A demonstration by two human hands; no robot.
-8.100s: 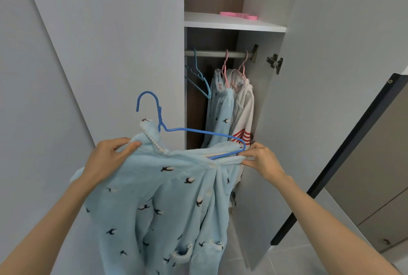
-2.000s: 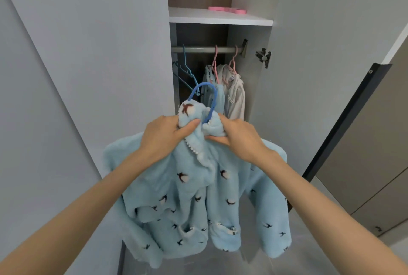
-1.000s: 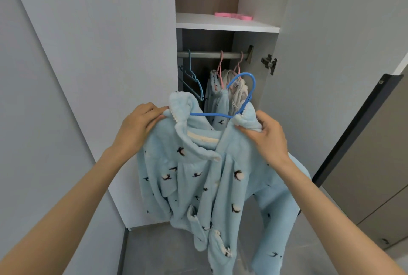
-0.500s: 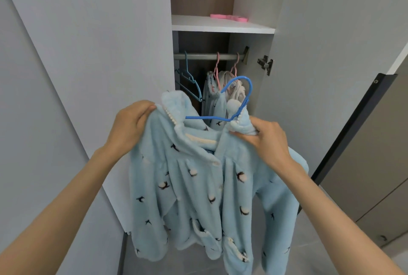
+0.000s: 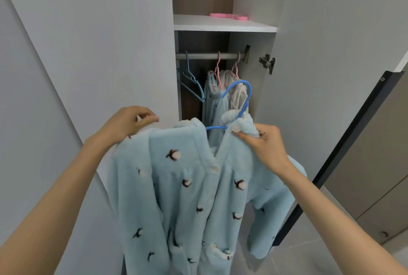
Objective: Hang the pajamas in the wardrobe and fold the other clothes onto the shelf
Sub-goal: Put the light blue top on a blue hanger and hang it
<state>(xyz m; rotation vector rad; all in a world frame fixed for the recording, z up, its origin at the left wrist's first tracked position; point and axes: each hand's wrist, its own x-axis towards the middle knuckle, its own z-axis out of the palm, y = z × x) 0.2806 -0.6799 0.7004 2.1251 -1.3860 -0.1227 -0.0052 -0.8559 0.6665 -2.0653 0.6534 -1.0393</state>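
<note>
A light blue fleece pajama top point(image 5: 183, 188) with small bird prints hangs from a blue hanger point(image 5: 239, 98) held in front of the open wardrobe. My left hand point(image 5: 125, 125) pinches the top's left shoulder. My right hand point(image 5: 263, 145) grips the right collar together with the hanger's base. The hanger's hook points up, below the metal rail point(image 5: 203, 56). On the rail hang two pink hangers point(image 5: 218, 69) carrying a blue pajama piece point(image 5: 213, 102) and a white garment point(image 5: 237, 93).
An empty teal hanger point(image 5: 191, 80) hangs at the rail's left end. A white shelf point(image 5: 223, 25) above the rail holds a pink item point(image 5: 229, 16). Open wardrobe doors stand at left point(image 5: 106, 49) and right point(image 5: 331, 54). A dark door frame edge point(image 5: 344, 148) runs at right.
The top's collar has been spread wider on the hanger, and my left hand has shifted out along the left shoulder. My right hand keeps its hold at the collar and hanger.
</note>
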